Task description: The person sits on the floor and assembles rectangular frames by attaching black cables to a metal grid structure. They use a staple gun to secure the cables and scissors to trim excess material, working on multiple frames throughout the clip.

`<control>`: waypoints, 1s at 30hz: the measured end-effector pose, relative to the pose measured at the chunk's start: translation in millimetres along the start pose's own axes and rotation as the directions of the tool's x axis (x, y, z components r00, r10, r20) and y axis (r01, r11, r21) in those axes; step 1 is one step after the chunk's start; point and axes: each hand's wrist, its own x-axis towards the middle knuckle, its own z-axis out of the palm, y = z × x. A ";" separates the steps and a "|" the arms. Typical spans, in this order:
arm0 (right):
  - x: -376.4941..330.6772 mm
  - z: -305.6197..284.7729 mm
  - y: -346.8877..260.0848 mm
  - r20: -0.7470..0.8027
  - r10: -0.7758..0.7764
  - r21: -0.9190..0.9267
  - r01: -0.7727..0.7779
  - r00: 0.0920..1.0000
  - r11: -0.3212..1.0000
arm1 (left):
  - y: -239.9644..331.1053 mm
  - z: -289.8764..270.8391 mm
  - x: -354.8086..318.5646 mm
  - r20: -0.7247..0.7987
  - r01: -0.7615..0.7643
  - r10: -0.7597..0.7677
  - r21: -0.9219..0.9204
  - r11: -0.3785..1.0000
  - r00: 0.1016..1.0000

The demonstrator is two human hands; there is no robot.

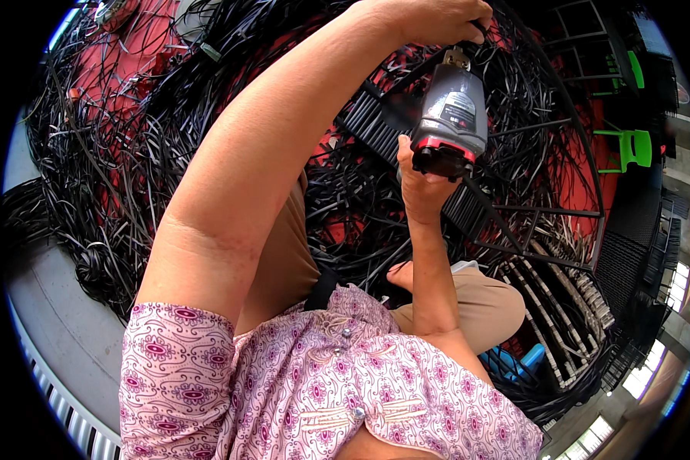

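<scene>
Black strips (207,100) are sprawling — right hand (422,188) is gripping a grey power tool (454,111), left hand (446,21) (contents unclear) curling by its tip.

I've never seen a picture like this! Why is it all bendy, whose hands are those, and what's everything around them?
There's no robot here, just a person. The camera is worn on their head and looks down; its very wide lens bends straight edges. The right hand holds a grey and red tool. The left hand reaches to the tool's front end, but I can't tell what its fingers grip. Lots of thin black strips lie tangled over a red surface. Off to the right stands a bright green chair.
</scene>
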 end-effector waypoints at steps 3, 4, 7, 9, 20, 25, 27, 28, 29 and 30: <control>1.8 1.2 -2.8 -0.003 -0.021 0.007 0.021 1.000 1.000 | 3.3 -1.2 2.0 0.027 0.025 -0.025 0.012 1.000 0.999; 2.3 1.7 -3.7 -0.004 -0.038 -0.007 0.038 0.999 0.999 | 3.9 -1.3 2.1 0.028 0.027 -0.027 0.010 1.000 0.999; -2.3 3.5 4.9 -0.008 0.014 0.046 -0.014 1.000 0.999 | 5.0 -0.9 1.9 0.030 0.031 -0.031 0.010 0.999 0.999; -3.9 5.8 10.2 -0.022 -0.017 -0.009 0.016 1.000 1.000 | 5.2 -0.4 1.1 0.029 0.031 -0.032 0.012 0.999 0.999; -5.3 13.3 6.1 -0.087 0.056 0.030 -0.053 0.995 0.998 | 2.6 2.2 1.5 0.021 0.029 -0.029 0.006 1.000 0.999; -3.6 16.2 -1.6 -0.099 0.091 0.041 -0.087 0.991 0.995 | 2.3 2.5 1.5 0.027 0.034 -0.034 0.012 0.999 0.999; -6.3 17.0 4.1 -0.097 0.093 0.059 -0.088 0.991 0.994 | 2.5 2.4 0.8 0.022 0.030 -0.030 -0.001 1.000 0.999; -7.0 17.3 6.2 -0.096 0.094 0.068 -0.088 0.991 0.994 | 2.7 2.2 1.0 0.022 0.032 -0.032 -0.001 0.999 0.999; -7.3 17.9 6.7 -0.095 0.104 0.093 -0.095 0.990 0.991 | 2.9 1.9 1.2 0.023 0.034 -0.034 -0.002 0.999 0.999; -7.6 19.2 6.9 -0.093 0.114 0.119 -0.103 0.989 0.988 | 2.8 1.8 1.0 0.023 0.037 -0.037 -0.002 0.999 0.999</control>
